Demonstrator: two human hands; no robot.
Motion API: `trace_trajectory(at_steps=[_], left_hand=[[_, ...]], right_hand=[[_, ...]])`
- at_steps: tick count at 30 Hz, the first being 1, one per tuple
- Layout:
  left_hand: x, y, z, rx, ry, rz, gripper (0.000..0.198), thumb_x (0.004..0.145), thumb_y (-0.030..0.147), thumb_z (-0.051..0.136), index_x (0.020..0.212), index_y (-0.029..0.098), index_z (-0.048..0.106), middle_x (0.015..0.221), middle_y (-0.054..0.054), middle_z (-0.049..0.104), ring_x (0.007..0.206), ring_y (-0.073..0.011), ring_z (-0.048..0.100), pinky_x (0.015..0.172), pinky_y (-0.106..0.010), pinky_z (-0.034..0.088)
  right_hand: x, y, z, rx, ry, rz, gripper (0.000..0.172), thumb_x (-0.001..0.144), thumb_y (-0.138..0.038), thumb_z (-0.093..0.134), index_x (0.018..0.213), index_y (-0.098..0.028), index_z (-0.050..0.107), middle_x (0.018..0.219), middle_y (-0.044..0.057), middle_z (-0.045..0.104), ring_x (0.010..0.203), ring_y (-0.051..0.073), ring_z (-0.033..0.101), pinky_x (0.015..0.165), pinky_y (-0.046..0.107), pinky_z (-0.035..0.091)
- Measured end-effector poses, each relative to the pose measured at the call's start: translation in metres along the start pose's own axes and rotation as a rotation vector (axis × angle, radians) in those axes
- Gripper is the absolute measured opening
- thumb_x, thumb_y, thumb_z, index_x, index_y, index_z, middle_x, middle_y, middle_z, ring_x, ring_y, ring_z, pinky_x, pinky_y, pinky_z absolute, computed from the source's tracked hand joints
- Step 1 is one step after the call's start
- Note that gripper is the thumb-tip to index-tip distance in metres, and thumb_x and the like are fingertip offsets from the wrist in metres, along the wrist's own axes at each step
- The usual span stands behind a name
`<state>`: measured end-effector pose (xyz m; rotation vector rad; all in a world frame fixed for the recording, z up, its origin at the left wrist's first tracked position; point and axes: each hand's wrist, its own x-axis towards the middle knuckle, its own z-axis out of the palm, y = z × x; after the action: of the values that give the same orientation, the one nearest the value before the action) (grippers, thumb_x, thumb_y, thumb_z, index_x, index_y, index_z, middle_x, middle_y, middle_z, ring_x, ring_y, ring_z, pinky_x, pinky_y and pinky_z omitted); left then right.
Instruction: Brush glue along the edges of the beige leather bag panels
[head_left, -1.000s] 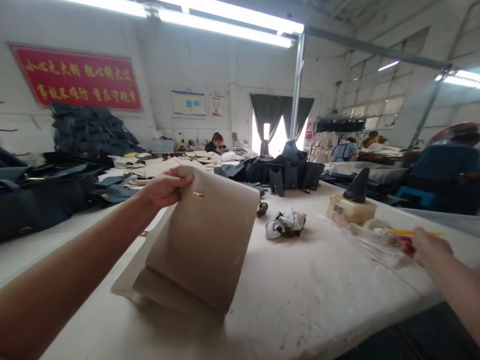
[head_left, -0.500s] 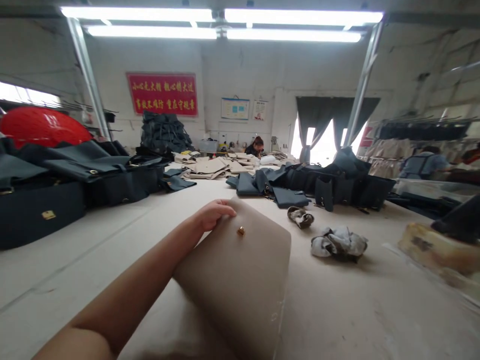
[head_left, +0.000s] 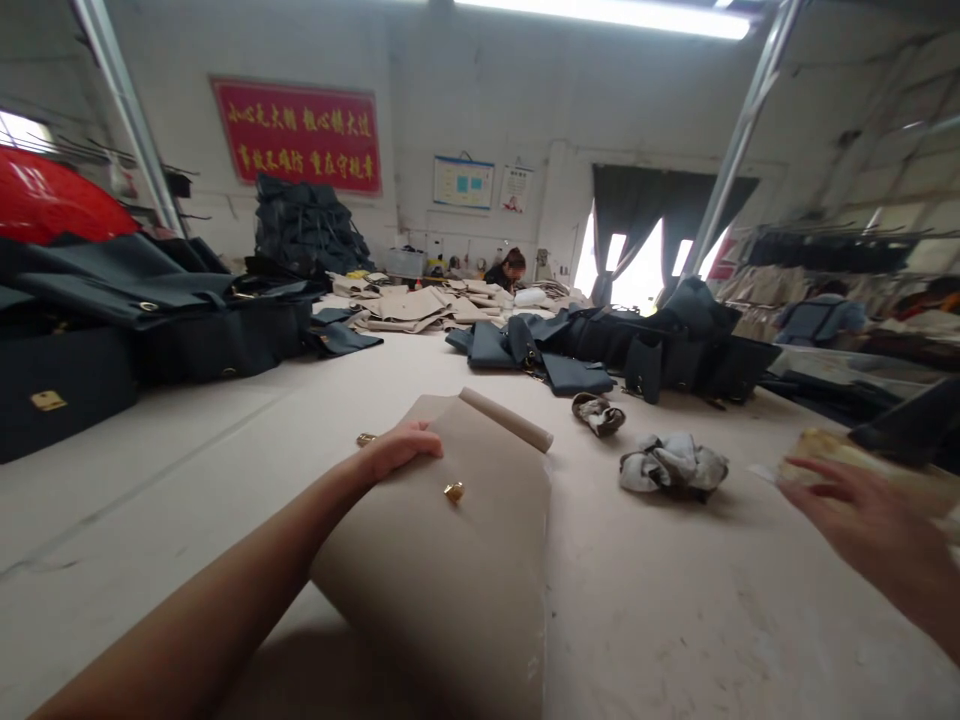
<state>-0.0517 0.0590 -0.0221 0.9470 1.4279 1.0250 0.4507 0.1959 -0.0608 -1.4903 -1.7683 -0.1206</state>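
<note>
Head camera looks down along my left arm, which stretches forward across the pale worktable [head_left: 225, 470]. My left hand [head_left: 397, 452] lies on the top edge of a beige bag panel [head_left: 450, 560], fingers curled over that edge and palm down, so it grips the piece lightly rather than clamping it. The panel stands bent up off the table in front of me, its face tilted toward me, and I judge I hold it by the top so that the face with the small gold stud [head_left: 454, 491] stays in view and the piece does not flop flat. A rolled beige edge [head_left: 506, 419] shows at its far top corner. My right hand [head_left: 862, 520] comes in from the right, fingers spread wide and holding nothing, hovering just above the table near a yellowish block [head_left: 840, 455] at the right edge; I cannot tell if it touches anything. Between my hands, well apart from the panel, lie a crumpled rag [head_left: 673, 464] and a smaller scrap [head_left: 598, 412]. Farther back sit dark bag pieces [head_left: 637, 350], dark bags [head_left: 150, 320] on the left, and more beige panels [head_left: 420, 305]. A person [head_left: 507, 270] sits at the table's far end.
</note>
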Motion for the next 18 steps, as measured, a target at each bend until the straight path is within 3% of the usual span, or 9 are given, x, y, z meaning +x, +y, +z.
trace_trajectory(at_steps=[1,3,5,7,12,15,18], left_hand=[[0.002,-0.005,-0.003,-0.004,-0.003,-0.009,0.045,0.042,0.020,0.059,0.087,0.014,0.058,0.063,-0.003,0.067,0.050,-0.0184,0.060,0.043,-0.026,0.048],[0.006,-0.014,-0.010,-0.020,-0.006,-0.021,0.045,0.043,0.020,0.058,0.087,0.015,0.058,0.060,-0.002,0.067,0.049,-0.0175,0.059,0.043,-0.025,0.047],[0.011,-0.023,-0.016,-0.039,-0.014,-0.027,0.042,0.044,0.019,0.058,0.085,0.015,0.059,0.060,-0.002,0.067,0.049,-0.0174,0.059,0.043,-0.025,0.047],[0.014,-0.029,-0.020,-0.068,-0.029,-0.024,0.039,0.045,0.018,0.057,0.083,0.016,0.059,0.062,-0.003,0.068,0.051,-0.0178,0.060,0.045,-0.025,0.048],[0.018,-0.035,-0.024,-0.146,-0.058,-0.049,0.035,0.045,0.017,0.058,0.080,0.016,0.060,0.059,-0.002,0.066,0.051,-0.0173,0.060,0.044,-0.023,0.046],[0.018,-0.034,-0.025,-0.184,-0.070,-0.068,0.039,0.044,0.016,0.058,0.083,0.015,0.060,0.060,-0.002,0.065,0.050,-0.0173,0.060,0.044,-0.023,0.046],[0.019,-0.034,-0.027,-0.204,-0.080,-0.081,0.045,0.043,0.015,0.059,0.088,0.014,0.061,0.062,-0.004,0.068,0.051,-0.0179,0.061,0.045,-0.024,0.047]], right_hand=[[0.005,-0.017,0.011,0.093,-0.093,-0.056,0.056,0.069,-0.064,0.053,0.107,-0.024,0.062,0.112,0.009,0.059,0.085,0.025,0.062,0.065,0.038,0.055],[0.020,-0.048,0.036,0.077,-0.242,-0.156,0.064,0.071,-0.062,0.049,0.119,-0.021,0.059,0.129,0.009,0.050,0.104,0.025,0.058,0.074,0.035,0.057],[0.039,-0.070,0.064,-0.015,-0.362,-0.263,0.065,0.074,-0.052,0.049,0.129,-0.018,0.054,0.138,0.010,0.043,0.124,0.026,0.045,0.101,0.037,0.045],[0.060,-0.082,0.090,-0.096,-0.427,-0.288,0.067,0.074,-0.036,0.055,0.138,-0.016,0.047,0.144,0.011,0.036,0.133,0.025,0.036,0.112,0.038,0.032],[0.107,-0.092,0.137,-0.249,-0.533,-0.211,0.088,0.068,-0.012,0.066,0.149,-0.023,0.031,0.152,0.011,0.022,0.132,0.029,0.037,0.109,0.040,0.035],[0.125,-0.086,0.148,-0.323,-0.595,-0.145,0.098,0.058,-0.006,0.072,0.148,-0.021,0.033,0.152,0.016,0.021,0.131,0.034,0.037,0.107,0.042,0.037],[0.136,-0.075,0.147,-0.350,-0.625,-0.126,0.095,0.060,-0.011,0.074,0.146,-0.014,0.036,0.147,0.020,0.030,0.129,0.034,0.040,0.106,0.040,0.039]])
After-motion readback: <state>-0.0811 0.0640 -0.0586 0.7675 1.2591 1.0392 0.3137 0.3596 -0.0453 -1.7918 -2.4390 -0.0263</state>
